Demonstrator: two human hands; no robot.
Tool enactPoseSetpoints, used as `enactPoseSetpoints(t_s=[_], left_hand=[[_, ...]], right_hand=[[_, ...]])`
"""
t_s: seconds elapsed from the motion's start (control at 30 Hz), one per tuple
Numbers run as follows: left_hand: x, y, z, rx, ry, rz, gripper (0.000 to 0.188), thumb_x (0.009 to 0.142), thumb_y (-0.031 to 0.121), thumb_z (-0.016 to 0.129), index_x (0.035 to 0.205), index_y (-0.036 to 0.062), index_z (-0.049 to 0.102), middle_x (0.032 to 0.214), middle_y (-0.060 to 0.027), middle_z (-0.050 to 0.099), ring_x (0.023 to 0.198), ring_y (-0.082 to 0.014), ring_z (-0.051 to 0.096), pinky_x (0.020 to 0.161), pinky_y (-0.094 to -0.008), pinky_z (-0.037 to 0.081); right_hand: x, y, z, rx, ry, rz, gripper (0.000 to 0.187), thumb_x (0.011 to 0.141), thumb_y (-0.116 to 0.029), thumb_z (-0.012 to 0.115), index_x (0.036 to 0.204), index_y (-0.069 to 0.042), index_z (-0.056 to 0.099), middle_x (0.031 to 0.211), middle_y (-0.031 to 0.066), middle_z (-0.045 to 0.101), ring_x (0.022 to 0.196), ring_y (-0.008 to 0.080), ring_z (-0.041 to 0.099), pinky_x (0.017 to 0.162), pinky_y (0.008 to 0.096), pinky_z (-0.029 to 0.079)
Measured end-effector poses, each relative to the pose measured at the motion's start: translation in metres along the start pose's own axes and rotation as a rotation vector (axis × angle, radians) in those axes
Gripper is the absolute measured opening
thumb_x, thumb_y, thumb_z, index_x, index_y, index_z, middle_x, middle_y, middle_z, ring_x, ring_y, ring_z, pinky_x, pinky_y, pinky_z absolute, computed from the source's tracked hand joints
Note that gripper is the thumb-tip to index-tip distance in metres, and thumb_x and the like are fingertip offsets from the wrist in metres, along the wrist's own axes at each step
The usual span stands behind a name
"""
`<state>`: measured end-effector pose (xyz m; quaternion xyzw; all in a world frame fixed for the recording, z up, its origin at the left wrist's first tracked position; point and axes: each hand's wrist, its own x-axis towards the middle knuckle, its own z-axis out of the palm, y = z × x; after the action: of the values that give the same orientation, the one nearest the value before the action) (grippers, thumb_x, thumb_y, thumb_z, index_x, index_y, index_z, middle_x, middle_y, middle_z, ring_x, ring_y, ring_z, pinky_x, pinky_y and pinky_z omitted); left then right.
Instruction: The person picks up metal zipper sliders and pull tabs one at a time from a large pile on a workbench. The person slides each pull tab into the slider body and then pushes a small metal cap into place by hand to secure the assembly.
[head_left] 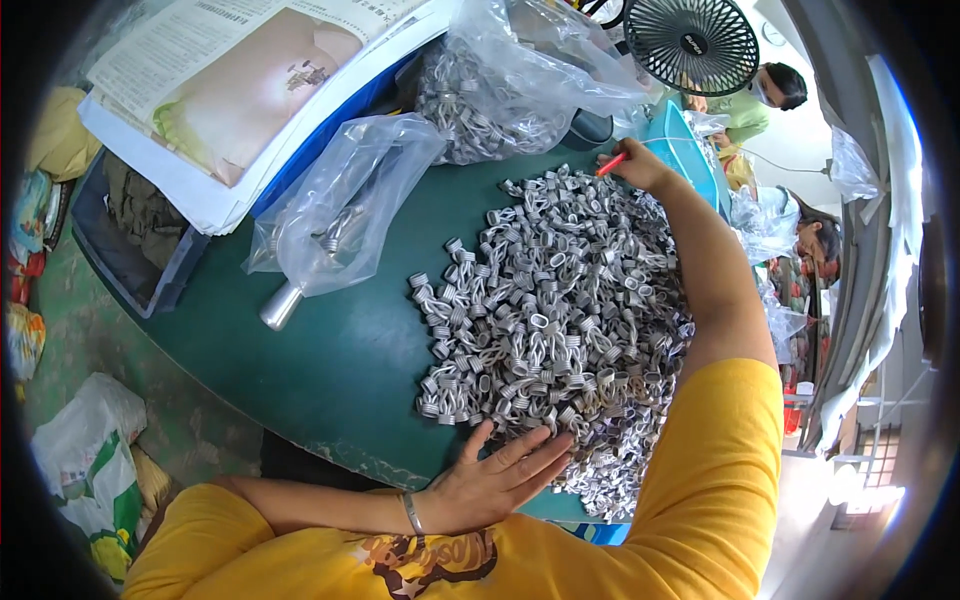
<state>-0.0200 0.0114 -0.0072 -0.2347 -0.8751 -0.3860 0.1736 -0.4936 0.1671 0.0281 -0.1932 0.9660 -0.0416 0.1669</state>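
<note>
A big heap of small grey ribbed pieces with looped ends (560,290) covers the right half of the green table (330,370). My left hand (500,475), with a metal bracelet at its wrist, lies with fingers spread at the heap's near edge, fingertips touching the pieces. Stretched across to the far side, my right hand (635,165) is closed on a slim red pen-like tool (612,164), whose exact kind I cannot make out. That hand is just beyond the heap's far edge, beside a light-blue bin (680,150).
A clear plastic bag (350,190) with a metal scoop-like piece (281,306) lies left of the heap. Behind are a filled clear bag (490,110), a black fan (692,45) and printed sheets (240,90). A grey crate (130,270) stands left. Other people (775,90) sit at far right.
</note>
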Motion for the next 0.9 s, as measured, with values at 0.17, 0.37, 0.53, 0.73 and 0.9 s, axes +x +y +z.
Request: enactPoseSetpoints(t_s=[0.17, 0.37, 0.53, 0.73, 0.9], left_hand=[[0.001, -0.001, -0.003, -0.025, -0.021, -0.027, 0.043, 0.079, 0.023, 0.056, 0.121, 0.0170, 0.050, 0.139, 0.0010, 0.033, 0.132, -0.0200, 0.023, 0.105, -0.0509, 0.006], [0.001, 0.000, -0.011, -0.071, -0.011, 0.016, 0.047, 0.079, 0.019, 0.055, 0.125, 0.0114, 0.046, 0.138, -0.0042, 0.034, 0.131, -0.0229, 0.023, 0.103, -0.0521, 0.006], [-0.001, 0.003, -0.011, -0.155, -0.088, 0.015, 0.061, 0.074, 0.020, 0.060, 0.130, 0.0105, 0.039, 0.142, -0.0067, 0.026, 0.133, -0.0253, 0.017, 0.102, -0.0540, 0.004], [0.003, 0.005, -0.015, -0.146, -0.151, -0.016, 0.062, 0.074, 0.017, 0.060, 0.130, 0.0108, 0.037, 0.144, -0.0087, 0.019, 0.134, -0.0275, 0.013, 0.101, -0.0562, 0.008], [0.002, 0.008, -0.016, -0.056, -0.124, 0.012, 0.072, 0.068, 0.018, 0.067, 0.132, 0.0118, 0.033, 0.143, -0.0114, 0.019, 0.133, -0.0326, 0.014, 0.101, -0.0566, 0.010]], right_hand=[[-0.016, -0.028, -0.004, 0.151, -0.111, -0.017, 0.031, 0.072, -0.015, 0.069, 0.098, -0.002, 0.058, 0.078, 0.0071, 0.061, 0.070, 0.0151, 0.056, 0.064, 0.0284, 0.045], [-0.058, -0.040, -0.030, 0.161, -0.293, -0.137, 0.023, 0.076, -0.011, 0.066, 0.095, -0.003, 0.058, 0.075, 0.0023, 0.058, 0.067, 0.0116, 0.051, 0.062, 0.0260, 0.042], [-0.121, -0.063, -0.050, 0.184, -0.153, -0.247, 0.017, 0.077, -0.005, 0.063, 0.093, -0.002, 0.056, 0.078, 0.0060, 0.059, 0.074, 0.0140, 0.056, 0.068, 0.0271, 0.045], [-0.237, -0.108, -0.066, 0.113, 0.072, -0.457, 0.019, 0.077, 0.003, 0.059, 0.096, -0.001, 0.055, 0.081, 0.0108, 0.061, 0.076, 0.0182, 0.059, 0.069, 0.0278, 0.046], [-0.329, -0.117, -0.042, 0.002, 0.136, -0.520, 0.019, 0.074, 0.003, 0.058, 0.093, -0.002, 0.057, 0.088, 0.0105, 0.064, 0.084, 0.0217, 0.061, 0.074, 0.0295, 0.047]])
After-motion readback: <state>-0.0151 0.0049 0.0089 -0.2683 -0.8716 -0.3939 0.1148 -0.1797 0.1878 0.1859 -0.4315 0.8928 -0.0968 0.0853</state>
